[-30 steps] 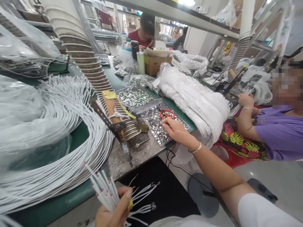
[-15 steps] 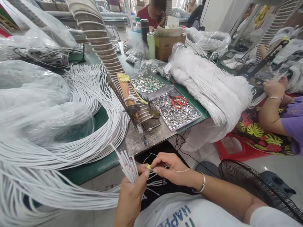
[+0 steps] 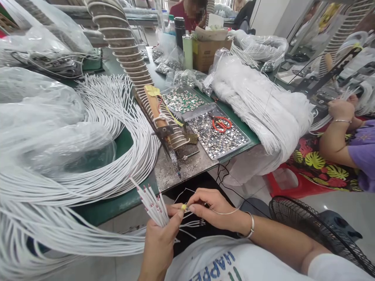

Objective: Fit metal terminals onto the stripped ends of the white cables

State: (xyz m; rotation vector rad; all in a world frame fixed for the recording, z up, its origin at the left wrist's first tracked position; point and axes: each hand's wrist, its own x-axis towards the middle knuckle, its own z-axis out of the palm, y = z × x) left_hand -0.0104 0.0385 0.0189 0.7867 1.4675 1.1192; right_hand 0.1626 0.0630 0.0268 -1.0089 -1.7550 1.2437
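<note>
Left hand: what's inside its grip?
The left hand holds a bundle of white cables, upper ends in plain view; the gripped stretch is covered by the hand.

The camera was on the person's head. It looked forward and down, past the white shirt (image 3: pixel 252 259) at the bottom. The left hand (image 3: pixel 159 242) and right hand (image 3: pixel 215 210) were close to it, low in the middle. The green table (image 3: pixel 95 212) spread out beyond them, its front edge sloping up to the right. A person in a red top (image 3: pixel 177 9) was far away, at the top edge.
</note>
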